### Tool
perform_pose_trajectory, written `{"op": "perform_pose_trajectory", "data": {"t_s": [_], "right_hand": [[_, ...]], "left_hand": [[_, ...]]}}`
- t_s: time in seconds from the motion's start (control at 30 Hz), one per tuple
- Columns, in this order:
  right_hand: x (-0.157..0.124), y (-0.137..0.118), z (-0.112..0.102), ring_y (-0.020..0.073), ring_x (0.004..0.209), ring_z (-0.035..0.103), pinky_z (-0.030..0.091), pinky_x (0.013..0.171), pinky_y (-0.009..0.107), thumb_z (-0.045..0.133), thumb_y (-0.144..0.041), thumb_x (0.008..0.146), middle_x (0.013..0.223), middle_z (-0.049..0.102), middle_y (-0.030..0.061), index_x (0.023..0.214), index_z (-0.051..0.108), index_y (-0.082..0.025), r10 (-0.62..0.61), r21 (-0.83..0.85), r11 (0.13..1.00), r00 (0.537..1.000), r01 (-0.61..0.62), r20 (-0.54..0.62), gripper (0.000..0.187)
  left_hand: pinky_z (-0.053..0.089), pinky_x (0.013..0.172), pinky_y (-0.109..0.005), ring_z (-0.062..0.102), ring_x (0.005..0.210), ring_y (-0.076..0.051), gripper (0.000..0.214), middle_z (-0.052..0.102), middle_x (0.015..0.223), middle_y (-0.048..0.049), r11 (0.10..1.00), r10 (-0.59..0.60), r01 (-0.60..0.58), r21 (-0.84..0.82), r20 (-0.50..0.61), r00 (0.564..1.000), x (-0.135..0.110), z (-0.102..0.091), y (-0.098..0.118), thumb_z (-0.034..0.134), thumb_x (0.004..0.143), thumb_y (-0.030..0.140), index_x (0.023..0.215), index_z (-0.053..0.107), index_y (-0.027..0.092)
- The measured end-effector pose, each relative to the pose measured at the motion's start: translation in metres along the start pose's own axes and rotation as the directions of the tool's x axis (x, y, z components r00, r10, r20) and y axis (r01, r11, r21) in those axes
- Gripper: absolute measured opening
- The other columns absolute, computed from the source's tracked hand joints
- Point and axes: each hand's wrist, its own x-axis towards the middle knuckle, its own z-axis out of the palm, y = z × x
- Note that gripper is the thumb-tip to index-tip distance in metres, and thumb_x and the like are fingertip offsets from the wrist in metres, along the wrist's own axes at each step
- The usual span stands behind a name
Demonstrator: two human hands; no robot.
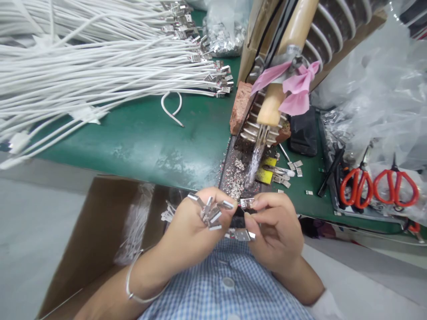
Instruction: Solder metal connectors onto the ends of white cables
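Close by green worktop [140, 138] edge: left hand [191, 231] fingers clenched on small shiny metal clips [210, 212]; right hand [275, 233] fingers pinching one flat silver clip [247, 203].

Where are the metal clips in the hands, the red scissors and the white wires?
metal clips [210, 213]: head view, cluster at left hand's fingertips.
red scissors [356, 189]: head view, left pair's handle loop.
white wires [100, 66]: head view, bundle's middle.

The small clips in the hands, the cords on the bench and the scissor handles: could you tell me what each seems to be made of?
Clips, held by left hand and right hand: bright bare metal, mirror-like glints. Cords: white, smooth and flexible, probably plastic-sheathed. Scissor handles: glossy orange-red, likely plastic-coated.
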Motion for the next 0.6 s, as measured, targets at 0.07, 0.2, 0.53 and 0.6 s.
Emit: {"op": "perform_pose_trajectory", "data": {"t_s": [0.07, 0.2, 0.53, 0.6], "right_hand": [[-0.002, -0.001, -0.002, 0.0185, 0.081, 0.063, 0.057, 0.067, 0.034, 0.060, -0.009, 0.085, 0.089, 0.060, 0.0021, 0.087, 0.058, -0.023, 0.006, 0.026, 1.000, 1.000, -0.007, 0.005, 0.015], [-0.009, -0.003, -0.010, 0.0191, 0.084, 0.062, 0.056, 0.069, 0.035, 0.060, -0.009, 0.086, 0.090, 0.059, 0.0027, 0.086, 0.060, -0.022, 0.066, 0.182, 0.980, 0.997, -0.074, 0.048, 0.013], [-0.028, -0.006, -0.027, 0.0136, 0.057, 0.056, 0.045, 0.050, 0.025, 0.060, -0.028, 0.096, 0.070, 0.061, -0.0011, 0.089, 0.060, -0.023, 0.316, 0.446, 0.818, 0.932, -0.363, 0.178, 0.009], [-0.023, -0.007, -0.024, 0.0133, 0.056, 0.055, 0.044, 0.048, 0.023, 0.063, -0.032, 0.095, 0.069, 0.060, -0.0012, 0.096, 0.062, -0.022, 0.236, 0.394, 0.864, 0.944, -0.313, 0.231, 0.010]], "left_hand": [[0.048, 0.049, -0.020, 0.056, 0.053, -0.009, 0.010, 0.062, 0.065, 0.0033, 1.000, -0.014, 0.014, -0.017, 0.001, 1.000, -0.002, 0.001, 0.001, 0.060, 0.090, 0.021, 0.082, 0.064, 0.017], [0.044, 0.048, -0.019, 0.054, 0.053, -0.009, 0.014, 0.059, 0.064, 0.0035, 0.993, -0.061, 0.066, -0.098, 0.053, 0.997, -0.008, 0.002, 0.000, 0.062, 0.091, 0.024, 0.080, 0.064, 0.017], [0.041, 0.054, -0.021, 0.048, 0.060, -0.011, 0.031, 0.045, 0.070, 0.0021, 0.982, -0.122, 0.161, -0.095, 0.330, 0.936, -0.021, 0.010, -0.026, 0.056, 0.091, 0.035, 0.067, 0.057, 0.016], [0.042, 0.057, -0.022, 0.048, 0.062, -0.012, 0.033, 0.045, 0.069, 0.0019, 0.990, -0.092, 0.127, -0.065, 0.385, 0.918, -0.023, 0.013, -0.028, 0.054, 0.092, 0.033, 0.063, 0.054, 0.016]]}}
